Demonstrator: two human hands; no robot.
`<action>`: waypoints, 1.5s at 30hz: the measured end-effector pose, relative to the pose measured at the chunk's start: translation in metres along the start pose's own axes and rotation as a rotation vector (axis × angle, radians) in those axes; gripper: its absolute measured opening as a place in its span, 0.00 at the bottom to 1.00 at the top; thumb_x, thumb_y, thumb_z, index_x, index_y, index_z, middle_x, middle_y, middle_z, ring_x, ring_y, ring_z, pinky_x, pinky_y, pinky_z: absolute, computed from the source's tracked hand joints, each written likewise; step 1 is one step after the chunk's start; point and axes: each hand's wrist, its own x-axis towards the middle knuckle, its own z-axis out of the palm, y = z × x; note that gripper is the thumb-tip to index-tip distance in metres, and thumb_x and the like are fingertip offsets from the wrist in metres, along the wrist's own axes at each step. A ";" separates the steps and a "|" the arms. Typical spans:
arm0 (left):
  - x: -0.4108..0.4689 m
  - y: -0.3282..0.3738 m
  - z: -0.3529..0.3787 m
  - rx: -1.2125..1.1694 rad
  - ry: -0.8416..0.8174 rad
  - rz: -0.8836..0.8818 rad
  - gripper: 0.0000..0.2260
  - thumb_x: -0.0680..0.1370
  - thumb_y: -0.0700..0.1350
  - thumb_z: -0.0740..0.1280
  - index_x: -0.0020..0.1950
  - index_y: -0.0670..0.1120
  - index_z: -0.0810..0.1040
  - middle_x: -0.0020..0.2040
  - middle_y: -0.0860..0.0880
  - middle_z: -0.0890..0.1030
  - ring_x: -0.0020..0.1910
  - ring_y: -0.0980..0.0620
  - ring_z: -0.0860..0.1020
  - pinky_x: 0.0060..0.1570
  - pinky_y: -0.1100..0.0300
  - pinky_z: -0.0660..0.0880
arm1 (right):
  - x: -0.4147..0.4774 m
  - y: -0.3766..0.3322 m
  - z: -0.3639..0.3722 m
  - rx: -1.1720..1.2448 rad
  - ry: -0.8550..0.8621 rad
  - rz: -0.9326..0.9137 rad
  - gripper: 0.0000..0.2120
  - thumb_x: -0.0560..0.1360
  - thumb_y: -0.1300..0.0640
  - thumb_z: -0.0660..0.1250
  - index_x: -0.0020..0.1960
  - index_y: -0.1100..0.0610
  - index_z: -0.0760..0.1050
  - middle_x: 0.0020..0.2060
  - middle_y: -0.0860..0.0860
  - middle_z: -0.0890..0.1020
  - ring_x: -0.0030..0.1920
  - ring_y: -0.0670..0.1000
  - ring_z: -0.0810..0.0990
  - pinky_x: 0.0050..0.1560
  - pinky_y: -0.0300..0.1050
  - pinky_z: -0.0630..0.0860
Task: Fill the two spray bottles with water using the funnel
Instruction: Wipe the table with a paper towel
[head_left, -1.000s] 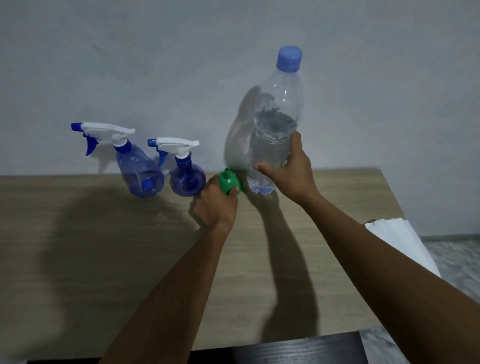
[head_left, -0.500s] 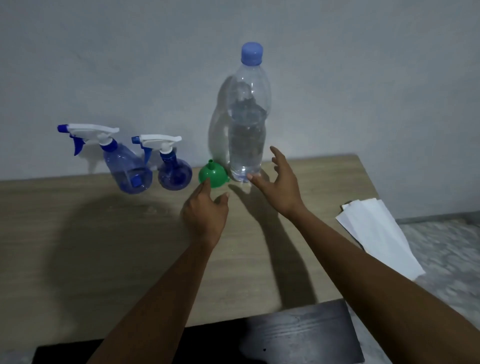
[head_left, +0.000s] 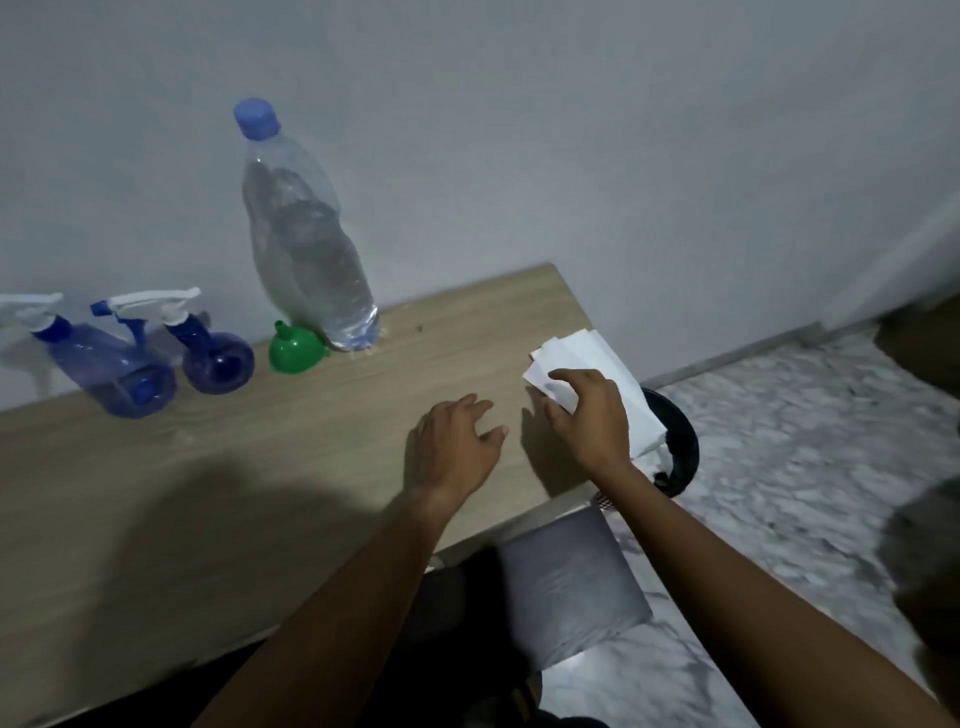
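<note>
Two blue spray bottles with white triggers stand at the back left of the wooden table (head_left: 218, 467): a larger spray bottle (head_left: 111, 371) and a round spray bottle (head_left: 215, 358). A green funnel (head_left: 295, 349) sits mouth-down beside a tall clear water bottle (head_left: 306, 249) with a blue cap, partly filled. My left hand (head_left: 452, 447) hovers open over the table. My right hand (head_left: 592, 421) grips a stack of white paper tissues (head_left: 597, 374) at the table's right edge, far from the bottles.
A black bin (head_left: 680, 447) stands on the marble floor (head_left: 779, 467) just past the table's right edge, below the tissues. A grey wall (head_left: 571, 130) runs behind the table. A grey-clad knee (head_left: 566, 577) shows under the front edge.
Both hands let go of the water bottle and the funnel, then moved right. My right hand now holds the white tissues. The view has swung to the right.
</note>
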 end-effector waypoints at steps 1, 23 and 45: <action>0.001 0.010 0.005 0.030 -0.028 0.034 0.24 0.75 0.62 0.66 0.68 0.55 0.76 0.70 0.55 0.76 0.68 0.50 0.73 0.66 0.51 0.72 | -0.002 0.009 -0.007 -0.032 -0.005 0.019 0.15 0.77 0.52 0.71 0.63 0.52 0.80 0.62 0.52 0.82 0.62 0.57 0.76 0.60 0.51 0.73; 0.017 0.068 0.041 0.245 -0.418 0.061 0.35 0.74 0.64 0.69 0.78 0.54 0.63 0.81 0.50 0.57 0.79 0.44 0.55 0.72 0.46 0.63 | -0.007 0.072 -0.030 -0.265 -0.002 -0.043 0.10 0.77 0.52 0.66 0.47 0.52 0.86 0.45 0.50 0.85 0.44 0.60 0.81 0.42 0.52 0.76; 0.011 0.069 0.036 0.153 -0.451 0.029 0.36 0.76 0.61 0.69 0.79 0.53 0.60 0.82 0.51 0.52 0.81 0.44 0.49 0.76 0.45 0.57 | 0.023 0.032 -0.111 0.117 0.055 0.094 0.10 0.79 0.59 0.66 0.54 0.56 0.86 0.47 0.52 0.87 0.52 0.55 0.82 0.53 0.48 0.78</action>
